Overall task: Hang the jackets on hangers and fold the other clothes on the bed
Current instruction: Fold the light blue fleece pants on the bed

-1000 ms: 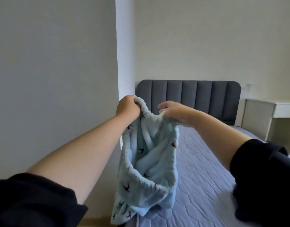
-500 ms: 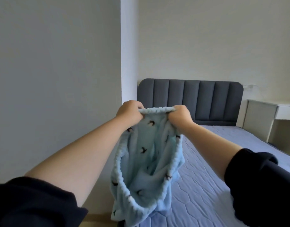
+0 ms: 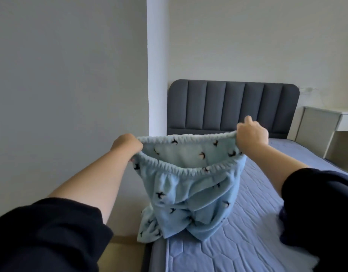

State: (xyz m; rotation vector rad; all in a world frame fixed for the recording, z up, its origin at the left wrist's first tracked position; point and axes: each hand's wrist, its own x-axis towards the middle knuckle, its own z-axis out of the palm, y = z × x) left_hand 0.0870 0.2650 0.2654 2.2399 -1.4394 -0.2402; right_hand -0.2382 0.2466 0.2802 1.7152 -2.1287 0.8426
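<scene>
Left hand [image 3: 128, 146] and right hand [image 3: 252, 135] grip blue pants [image 3: 190, 195] (stretched wide).

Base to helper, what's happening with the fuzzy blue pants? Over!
Left hand and right hand each grip the waistband. Blue pants held up, unfolded, legs bunched on the bed corner. Nothing in the way.

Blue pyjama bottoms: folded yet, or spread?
Unfolded. The left hand and right hand grip opposite ends of the waistband, stretching it open in the air; the blue pyjama bottoms hang crumpled, lower part resting on the bed.
</scene>
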